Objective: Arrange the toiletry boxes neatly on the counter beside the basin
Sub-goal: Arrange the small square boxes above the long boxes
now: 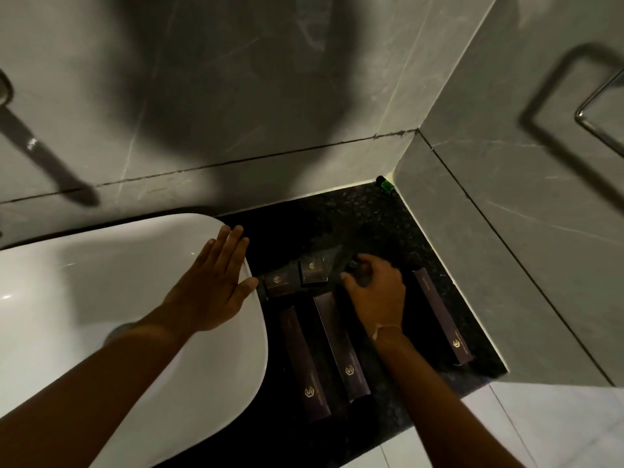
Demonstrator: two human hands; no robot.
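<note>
Several dark purple toiletry boxes with gold logos lie on the black speckled counter (378, 224) right of the white basin (101, 271). Two small boxes (281, 282) (313, 271) sit side by side near the basin's rim. Two long boxes (305, 363) (341, 346) lie parallel in front of them, and a third long box (442, 315) lies further right by the wall. My left hand (216, 282) rests flat on the basin rim, its thumb touching the leftmost small box. My right hand (374, 288) is curled over a small dark item (354, 265), mostly hidden by the fingers.
A small green object (385, 183) sits in the back corner of the counter. Grey tiled walls close in behind and on the right, where a metal towel rail (594, 99) hangs. A dark tap (44, 157) projects from the wall at the left.
</note>
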